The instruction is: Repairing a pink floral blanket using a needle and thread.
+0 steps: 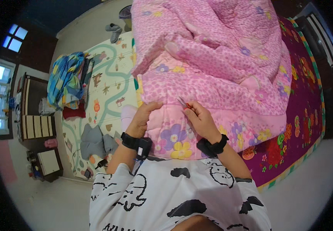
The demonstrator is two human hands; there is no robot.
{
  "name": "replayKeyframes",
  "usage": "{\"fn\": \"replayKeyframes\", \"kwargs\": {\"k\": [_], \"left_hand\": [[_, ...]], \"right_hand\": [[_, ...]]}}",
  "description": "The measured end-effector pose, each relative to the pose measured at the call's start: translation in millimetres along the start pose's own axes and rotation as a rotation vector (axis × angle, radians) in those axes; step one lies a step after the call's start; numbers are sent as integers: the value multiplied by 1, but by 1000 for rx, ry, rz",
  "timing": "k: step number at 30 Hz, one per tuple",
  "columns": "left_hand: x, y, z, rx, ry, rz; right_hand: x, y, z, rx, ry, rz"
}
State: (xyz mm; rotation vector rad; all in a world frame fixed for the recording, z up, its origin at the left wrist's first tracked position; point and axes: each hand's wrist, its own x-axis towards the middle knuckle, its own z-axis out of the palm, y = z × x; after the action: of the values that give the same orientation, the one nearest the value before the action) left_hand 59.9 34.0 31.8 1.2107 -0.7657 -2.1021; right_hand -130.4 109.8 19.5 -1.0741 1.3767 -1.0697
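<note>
Spreading across the person's lap and well beyond it, the pink quilt [224, 92] lies rumpled in the middle of the view, partly over a purple flowered cover [274, 163] at the right. Its puffed, stitched surface suggests something soft and limp, light in any one spot yet bulky as a whole, so a pull at one corner would probably only shift nearby folds. The left hand [141, 119] rests at its near left part, thumb uppermost with the fingers bent against the cloth; whether they pinch it tightly, I cannot tell. The right hand [199, 117] is curled around a small pair of scissors [181, 101], its thumb and forefinger closed about the red handles while the pale metal points aim forward and to the left, just above the pink fabric. The scissors look light and rigid, best held by those handles and well back from the sharp-looking tips, which could snag the padding. The quilt seems safest taken flat between thumb and fingers close to the lighter border, where less loose filling would bunch up, with the blades kept apart from the gripping fingertips
</note>
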Motion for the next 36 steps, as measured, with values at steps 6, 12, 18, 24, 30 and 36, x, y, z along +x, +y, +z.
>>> {"fn": "replayKeyframes", "kwargs": {"k": [6,12,18,24,30,36], "left_hand": [[5,-19,-7,36,76,71],[1,-13,3,89,132,59],[-2,-14,2,101,136,59],[-3,-15,1,34,95,25],[0,-22,-8,-28,83,-12],[6,-28,-12,-76,76,8]], "right_hand": [[3,4,0,-145,13,-29],[9,10,-3,-300,40,-48],[11,10,0,-293,79,-40],[11,10,3,-328,139,-108],[18,9,-2,-210,194,-21],[0,8,-3,-283,19,-117]]}}
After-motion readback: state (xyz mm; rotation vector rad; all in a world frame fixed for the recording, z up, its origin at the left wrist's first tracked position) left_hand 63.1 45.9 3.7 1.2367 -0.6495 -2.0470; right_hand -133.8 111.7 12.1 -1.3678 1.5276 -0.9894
